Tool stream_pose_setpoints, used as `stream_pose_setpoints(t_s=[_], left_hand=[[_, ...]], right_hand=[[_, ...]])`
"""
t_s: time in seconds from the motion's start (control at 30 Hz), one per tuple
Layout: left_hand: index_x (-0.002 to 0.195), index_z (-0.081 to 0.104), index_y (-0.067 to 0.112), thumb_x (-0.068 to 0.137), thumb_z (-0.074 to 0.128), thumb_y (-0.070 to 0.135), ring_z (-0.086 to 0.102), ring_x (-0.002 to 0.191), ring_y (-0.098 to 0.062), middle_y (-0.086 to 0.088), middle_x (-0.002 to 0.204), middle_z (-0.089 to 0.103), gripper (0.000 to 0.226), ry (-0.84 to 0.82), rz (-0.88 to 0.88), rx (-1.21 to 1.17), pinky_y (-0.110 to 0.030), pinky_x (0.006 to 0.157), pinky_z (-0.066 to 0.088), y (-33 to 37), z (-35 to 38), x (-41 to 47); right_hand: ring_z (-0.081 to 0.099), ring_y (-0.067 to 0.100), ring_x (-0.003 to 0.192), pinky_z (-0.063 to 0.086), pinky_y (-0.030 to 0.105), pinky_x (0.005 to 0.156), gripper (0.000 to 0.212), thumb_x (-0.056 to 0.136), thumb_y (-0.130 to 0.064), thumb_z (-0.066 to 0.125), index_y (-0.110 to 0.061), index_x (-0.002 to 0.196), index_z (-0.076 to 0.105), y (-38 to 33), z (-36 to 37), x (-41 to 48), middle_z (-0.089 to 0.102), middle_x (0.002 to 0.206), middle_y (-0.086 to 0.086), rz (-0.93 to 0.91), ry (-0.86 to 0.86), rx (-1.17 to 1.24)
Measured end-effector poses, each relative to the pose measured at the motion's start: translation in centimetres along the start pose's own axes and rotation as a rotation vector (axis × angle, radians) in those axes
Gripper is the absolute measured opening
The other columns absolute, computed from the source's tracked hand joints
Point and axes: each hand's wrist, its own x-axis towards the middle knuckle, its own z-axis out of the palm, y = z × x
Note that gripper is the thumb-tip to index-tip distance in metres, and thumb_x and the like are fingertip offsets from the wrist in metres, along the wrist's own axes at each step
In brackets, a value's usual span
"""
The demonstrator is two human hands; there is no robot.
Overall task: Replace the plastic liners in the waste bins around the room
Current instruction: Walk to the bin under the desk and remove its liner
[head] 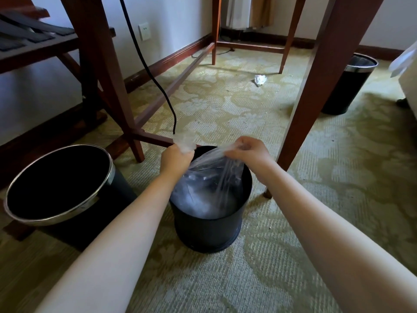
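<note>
Carpet carries bin; table leg, cable near

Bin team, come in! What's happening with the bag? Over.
Left hand and right hand both grip the clear liner. Liner inside black bin, top gathered, not over rim. Nothing blocking.

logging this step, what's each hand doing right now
left hand: grips a bunch of the clear plastic liner.
right hand: pinches the liner's edge above the black bin.
</note>
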Motion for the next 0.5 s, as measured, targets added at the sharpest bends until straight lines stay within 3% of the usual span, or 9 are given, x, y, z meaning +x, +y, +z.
stream_pose_setpoints(t_s=[0.1,0.2,0.27,0.33,0.4,0.43,0.5], left_hand=[[0.082,0.058,0.006,0.087,0.057,0.016,0.053,0.077,-0.028,-0.004,0.069,0.053,0.011,-0.059,-0.007,-0.03,-0.027,0.065,0.035,-0.1,1.1,-0.3],[0.073,0.056,0.002,0.086,0.058,0.014,0.05,0.072,-0.025,-0.009,0.068,0.053,0.017,-0.083,-0.03,-0.077,-0.031,0.063,0.038,0.0,1.8,-0.8],[0.064,0.047,0.007,0.087,0.055,0.01,0.047,0.072,-0.023,-0.003,0.062,0.045,0.025,-0.094,-0.046,-0.069,-0.03,0.058,0.033,0.2,1.9,-0.6],[0.066,0.047,0.009,0.089,0.054,0.01,0.046,0.075,-0.022,-0.004,0.065,0.046,0.024,-0.086,-0.09,-0.114,-0.028,0.059,0.034,0.5,1.4,-0.4],[0.072,0.052,0.006,0.088,0.054,0.012,0.047,0.073,-0.024,-0.008,0.071,0.05,0.017,-0.024,-0.133,-0.284,-0.029,0.063,0.035,0.7,0.9,-0.1],[0.07,0.051,0.007,0.087,0.054,0.012,0.045,0.07,-0.024,-0.008,0.07,0.049,0.018,0.011,-0.137,-0.349,-0.032,0.063,0.034,0.6,0.8,0.1],[0.067,0.049,0.008,0.088,0.053,0.011,0.043,0.065,-0.024,-0.007,0.066,0.048,0.022,0.03,-0.104,-0.346,-0.033,0.063,0.034,0.5,0.5,0.1]], right_hand=[[0.071,0.018,0.074,0.056,0.033,0.067,0.018,0.086,-0.009,0.068,-0.01,0.078,0.052,0.0,1.5,0.0,0.073,0.094,0.012,0.083,-0.082,0.56],[0.057,0.017,0.052,0.05,0.034,0.068,0.028,0.093,0.001,0.049,-0.011,0.068,0.044,-0.8,3.1,0.5,0.057,0.056,0.003,0.139,-0.029,0.876],[0.039,0.016,0.05,0.04,0.034,0.06,0.029,0.092,0.0,0.046,-0.011,0.066,0.041,-0.7,3.8,0.8,0.042,0.05,-0.003,0.144,0.103,0.646],[0.045,0.017,0.065,0.04,0.039,0.064,0.012,0.095,-0.009,0.045,-0.008,0.083,0.05,-0.1,3.8,0.7,0.05,0.067,0.0,0.049,0.124,0.014],[0.052,0.024,0.073,0.041,0.038,0.067,0.011,0.098,-0.021,0.044,-0.011,0.092,0.046,1.4,3.6,0.4,0.054,0.078,0.004,-0.079,-0.107,-0.592],[0.053,0.026,0.075,0.04,0.037,0.066,0.013,0.098,-0.023,0.044,-0.012,0.092,0.044,2.0,3.5,0.2,0.054,0.079,0.005,-0.104,-0.224,-0.758],[0.053,0.027,0.077,0.039,0.036,0.065,0.015,0.098,-0.026,0.045,-0.012,0.094,0.045,2.8,3.4,0.1,0.054,0.082,0.005,-0.092,-0.292,-0.819]])
